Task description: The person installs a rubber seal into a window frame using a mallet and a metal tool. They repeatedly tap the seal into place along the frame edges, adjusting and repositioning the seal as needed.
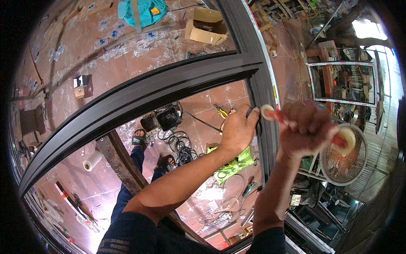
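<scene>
My left hand (239, 129) is at the inner edge of a dark brown metal frame (265, 84), near the corner where a crossbar (139, 93) joins it. Its thumb and fingers pinch a black strip (259, 131) that runs along that edge; the fingertips partly cover it. Raised over the right side of the frame, my right hand (306, 129) is closed around a red mallet with cream round ends (346, 139). Motion smears this hand, and its fingers hide the mallet's middle.
Below the frame lie a coil of black cord (181, 148), yellow-handled pliers (221, 112) and a bright green bag (232, 167). A wooden beam (122, 156) crosses under it. A fan (343, 158) stands at right, a cardboard box (207, 27) beyond the crossbar.
</scene>
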The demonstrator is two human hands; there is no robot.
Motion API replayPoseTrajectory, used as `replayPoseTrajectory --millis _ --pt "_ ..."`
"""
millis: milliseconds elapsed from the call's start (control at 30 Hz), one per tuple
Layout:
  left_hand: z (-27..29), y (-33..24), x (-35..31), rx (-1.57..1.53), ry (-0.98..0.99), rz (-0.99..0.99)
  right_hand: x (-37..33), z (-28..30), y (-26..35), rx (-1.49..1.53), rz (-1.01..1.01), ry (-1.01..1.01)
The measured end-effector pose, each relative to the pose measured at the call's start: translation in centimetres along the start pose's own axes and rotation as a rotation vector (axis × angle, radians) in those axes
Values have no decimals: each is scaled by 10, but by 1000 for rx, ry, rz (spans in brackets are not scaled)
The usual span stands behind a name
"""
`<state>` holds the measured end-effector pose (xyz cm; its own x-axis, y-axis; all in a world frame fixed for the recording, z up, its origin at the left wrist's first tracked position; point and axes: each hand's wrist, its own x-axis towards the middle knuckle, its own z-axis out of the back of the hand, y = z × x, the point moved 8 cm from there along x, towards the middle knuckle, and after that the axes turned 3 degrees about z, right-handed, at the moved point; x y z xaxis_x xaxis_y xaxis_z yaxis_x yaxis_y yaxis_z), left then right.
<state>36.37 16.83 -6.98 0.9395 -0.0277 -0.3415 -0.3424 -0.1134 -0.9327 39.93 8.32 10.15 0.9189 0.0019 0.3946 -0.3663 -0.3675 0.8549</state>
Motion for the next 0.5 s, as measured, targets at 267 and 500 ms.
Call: replayPoseTrajectory --millis 267,500 --pt "0 -3 1 -14 -28 -17 9 11 -50 -129 -62 -3" --pt "4 -5 4 12 22 19 29 0 -64 -145 -67 62"
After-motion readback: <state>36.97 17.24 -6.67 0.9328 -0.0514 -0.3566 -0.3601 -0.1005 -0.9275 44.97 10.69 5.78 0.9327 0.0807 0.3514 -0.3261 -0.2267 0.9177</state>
